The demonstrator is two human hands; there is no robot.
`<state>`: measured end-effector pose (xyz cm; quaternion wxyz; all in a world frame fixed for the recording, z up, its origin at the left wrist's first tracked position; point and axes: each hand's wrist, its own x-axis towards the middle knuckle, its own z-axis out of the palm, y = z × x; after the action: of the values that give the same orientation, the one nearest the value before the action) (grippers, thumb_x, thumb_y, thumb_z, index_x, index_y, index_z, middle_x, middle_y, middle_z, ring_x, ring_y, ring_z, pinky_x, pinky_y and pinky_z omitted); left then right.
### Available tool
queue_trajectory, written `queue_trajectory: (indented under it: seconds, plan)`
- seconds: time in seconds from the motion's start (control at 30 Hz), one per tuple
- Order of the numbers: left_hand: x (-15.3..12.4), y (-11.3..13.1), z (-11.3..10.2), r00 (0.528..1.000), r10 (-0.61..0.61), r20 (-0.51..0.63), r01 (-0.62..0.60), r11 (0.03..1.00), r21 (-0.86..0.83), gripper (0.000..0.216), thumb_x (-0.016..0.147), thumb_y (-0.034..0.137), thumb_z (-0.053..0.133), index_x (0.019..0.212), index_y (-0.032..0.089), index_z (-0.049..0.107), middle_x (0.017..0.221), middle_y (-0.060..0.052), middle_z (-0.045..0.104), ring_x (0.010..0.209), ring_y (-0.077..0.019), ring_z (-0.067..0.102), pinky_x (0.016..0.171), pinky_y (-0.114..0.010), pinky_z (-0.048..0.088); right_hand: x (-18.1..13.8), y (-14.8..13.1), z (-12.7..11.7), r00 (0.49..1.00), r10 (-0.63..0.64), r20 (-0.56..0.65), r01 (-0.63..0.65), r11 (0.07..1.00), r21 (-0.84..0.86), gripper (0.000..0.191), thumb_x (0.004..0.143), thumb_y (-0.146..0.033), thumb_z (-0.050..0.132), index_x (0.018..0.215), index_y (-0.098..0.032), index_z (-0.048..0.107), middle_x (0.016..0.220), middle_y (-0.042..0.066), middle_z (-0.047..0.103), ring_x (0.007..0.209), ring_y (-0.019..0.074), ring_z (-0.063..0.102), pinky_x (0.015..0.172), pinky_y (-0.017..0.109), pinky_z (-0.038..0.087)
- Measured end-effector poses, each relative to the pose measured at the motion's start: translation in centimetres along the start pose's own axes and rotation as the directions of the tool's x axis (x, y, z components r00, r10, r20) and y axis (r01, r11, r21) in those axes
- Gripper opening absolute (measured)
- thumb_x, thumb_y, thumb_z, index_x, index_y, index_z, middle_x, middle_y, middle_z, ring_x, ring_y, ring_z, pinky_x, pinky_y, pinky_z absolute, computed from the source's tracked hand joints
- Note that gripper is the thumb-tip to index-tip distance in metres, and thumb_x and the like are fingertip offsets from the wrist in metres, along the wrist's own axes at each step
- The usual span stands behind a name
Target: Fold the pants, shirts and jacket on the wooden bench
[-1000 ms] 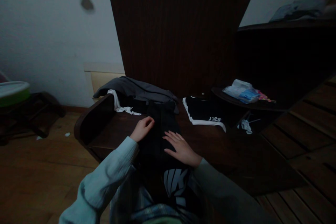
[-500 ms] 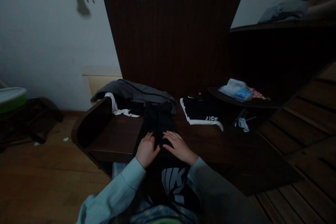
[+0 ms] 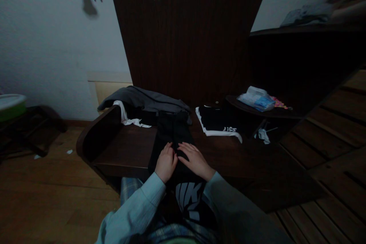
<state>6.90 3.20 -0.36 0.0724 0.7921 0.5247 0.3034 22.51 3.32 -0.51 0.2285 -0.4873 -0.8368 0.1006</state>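
A long black garment (image 3: 171,131) lies stretched out along the dark wooden surface (image 3: 128,148) in front of me. My left hand (image 3: 166,161) rests flat on its near end, fingers together and extended. Beside it, my right hand (image 3: 194,160) also lies flat on the cloth with fingers spread. The two hands nearly touch. Neither hand grips anything.
A pile of grey and white clothes (image 3: 143,105) sits at the far left of the surface. A folded black shirt with white trim (image 3: 219,124) lies to the right. A plastic packet (image 3: 257,99) rests on a small round shelf. A dark wardrobe (image 3: 185,34) stands behind.
My left hand came back from further up the garment, flattened, and slid in beside my right hand. The right hand stayed nearly still.
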Motion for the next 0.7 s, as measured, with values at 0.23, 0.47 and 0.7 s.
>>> queue_trajectory:
  seconds: [0.23,0.47,0.7]
  plan:
    - [-0.8,-1.3,0.6,0.999,0.047,0.018,-0.045,0.996,-0.078,0.022,0.083,0.017,0.033,0.081,0.016,0.055,0.119,-0.012,0.053,0.118,-0.0216,0.042,0.097,-0.041,0.038,-0.1,0.4,-0.3,0.995,0.047,-0.084,-0.044,0.998,0.036,0.021,0.084,-0.024,0.042,0.098,-0.022,0.059,0.115,0.003,0.057,0.114,0.0180,0.045,0.097,0.038,0.036]
    - [-0.7,-1.0,-0.5,0.986,0.124,0.112,-0.108,0.985,-0.133,0.030,0.086,0.027,0.036,0.112,0.021,0.050,0.129,-0.005,0.045,0.122,-0.0182,0.037,0.098,-0.038,0.035,-0.7,0.1,-0.2,0.999,-0.005,0.037,0.007,0.998,-0.067,0.038,0.084,-0.028,0.041,0.121,-0.020,0.046,0.132,0.006,0.042,0.125,0.0196,0.031,0.103,0.043,0.025]
    - [-0.9,-0.5,-0.1,0.957,0.190,0.219,-0.202,0.979,0.036,0.052,0.084,0.039,0.039,0.131,0.018,0.031,0.136,-0.008,0.036,0.126,-0.0240,0.028,0.099,-0.044,0.031,0.0,1.4,-1.2,0.979,0.004,0.202,-0.014,0.999,0.047,0.049,0.081,-0.029,0.045,0.129,-0.019,0.037,0.137,0.007,0.033,0.128,0.0193,0.024,0.105,0.043,0.021]
